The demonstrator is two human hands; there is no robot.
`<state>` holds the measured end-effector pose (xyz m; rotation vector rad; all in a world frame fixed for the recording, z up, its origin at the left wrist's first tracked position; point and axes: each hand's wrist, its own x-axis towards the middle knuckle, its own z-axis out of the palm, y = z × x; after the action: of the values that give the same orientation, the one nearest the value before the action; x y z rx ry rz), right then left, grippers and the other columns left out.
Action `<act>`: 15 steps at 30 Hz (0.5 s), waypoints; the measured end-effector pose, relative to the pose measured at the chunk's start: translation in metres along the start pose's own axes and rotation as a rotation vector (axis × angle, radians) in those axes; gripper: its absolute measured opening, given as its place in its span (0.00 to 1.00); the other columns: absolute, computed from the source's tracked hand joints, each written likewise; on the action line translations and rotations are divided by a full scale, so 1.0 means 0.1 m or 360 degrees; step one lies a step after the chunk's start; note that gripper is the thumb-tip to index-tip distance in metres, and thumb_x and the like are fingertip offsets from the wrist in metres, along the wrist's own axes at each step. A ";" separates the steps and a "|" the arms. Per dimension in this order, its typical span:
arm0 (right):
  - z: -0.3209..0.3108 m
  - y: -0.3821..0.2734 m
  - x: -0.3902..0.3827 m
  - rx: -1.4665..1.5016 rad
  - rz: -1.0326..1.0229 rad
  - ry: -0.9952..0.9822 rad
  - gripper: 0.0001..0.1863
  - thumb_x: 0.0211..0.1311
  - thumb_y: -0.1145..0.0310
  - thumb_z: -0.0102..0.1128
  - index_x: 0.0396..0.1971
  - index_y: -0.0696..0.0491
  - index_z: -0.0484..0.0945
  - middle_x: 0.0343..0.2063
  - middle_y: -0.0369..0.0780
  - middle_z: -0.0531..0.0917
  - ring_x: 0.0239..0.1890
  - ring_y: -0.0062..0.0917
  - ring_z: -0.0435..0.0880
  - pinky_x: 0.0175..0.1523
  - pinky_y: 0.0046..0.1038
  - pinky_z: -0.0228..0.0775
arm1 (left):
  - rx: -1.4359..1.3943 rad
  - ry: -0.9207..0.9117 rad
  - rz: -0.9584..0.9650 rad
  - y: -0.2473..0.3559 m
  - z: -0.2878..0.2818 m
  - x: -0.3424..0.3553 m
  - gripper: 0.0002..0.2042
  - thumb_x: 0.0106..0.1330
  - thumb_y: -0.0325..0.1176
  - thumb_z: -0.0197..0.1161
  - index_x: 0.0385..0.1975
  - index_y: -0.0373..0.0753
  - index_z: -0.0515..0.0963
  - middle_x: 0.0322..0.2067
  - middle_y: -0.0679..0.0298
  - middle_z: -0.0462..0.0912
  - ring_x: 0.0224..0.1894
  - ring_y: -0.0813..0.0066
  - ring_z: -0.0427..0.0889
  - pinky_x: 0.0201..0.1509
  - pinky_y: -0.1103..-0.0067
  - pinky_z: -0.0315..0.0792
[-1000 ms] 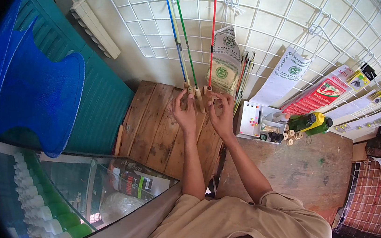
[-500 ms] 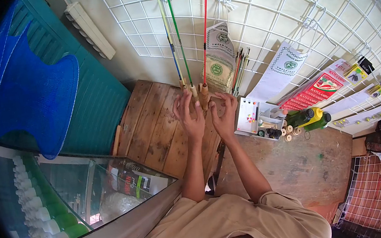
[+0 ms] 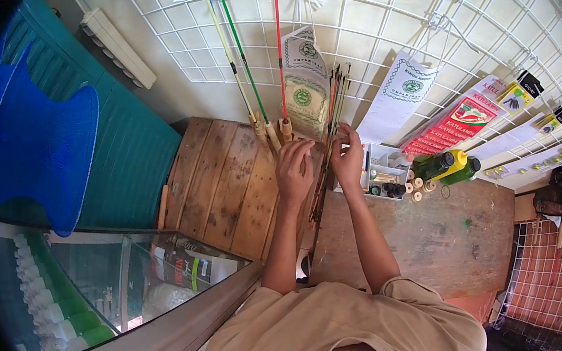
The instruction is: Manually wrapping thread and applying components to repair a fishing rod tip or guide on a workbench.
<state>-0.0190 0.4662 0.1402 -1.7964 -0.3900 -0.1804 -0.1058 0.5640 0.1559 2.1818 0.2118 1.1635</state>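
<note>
Three upright fishing rods, one pale yellow, one green (image 3: 246,70) and one red (image 3: 281,51), stand against the wall with light cork-coloured handles (image 3: 286,130). Just below these handles is my left hand (image 3: 294,172), fingers loosely bent, thumb apart, no object visible in it. A slanting bundle of thin dark and coloured sticks (image 3: 334,108) passes between my hands. My right hand (image 3: 346,161) is at its right side, thumb and forefinger brought together beside the sticks; whether it pinches any of them cannot be made out.
A white compartment box (image 3: 384,164) sits by my right hand, near wooden spools (image 3: 421,191) and dark, yellow and green bottles (image 3: 446,165). Packets (image 3: 397,96) hang on a white wire grid (image 3: 374,19). Left are a blue chair (image 3: 59,145) and a glass case (image 3: 99,279).
Both hands have shifted; the right has come up beside the stick bundle, while the left has drawn back from the rod handles and bent its fingers. The view has turned slightly right.
</note>
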 end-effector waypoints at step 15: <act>-0.02 0.13 0.19 -0.0014 0.0032 0.0075 0.07 0.54 0.78 0.59 0.34 0.59 0.80 0.24 0.41 0.83 0.25 0.23 0.82 0.32 0.24 0.71 | -0.0083 -0.0356 -0.0250 -0.05 0.17 -0.07 0.11 0.62 0.24 0.57 0.44 0.39 0.78 0.41 0.58 0.80 0.50 0.59 0.74 0.55 0.68 0.69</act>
<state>0.0035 0.4644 0.1351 -1.8009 -0.3378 -0.2100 -0.0961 0.5570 0.1412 2.1853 0.2483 0.8232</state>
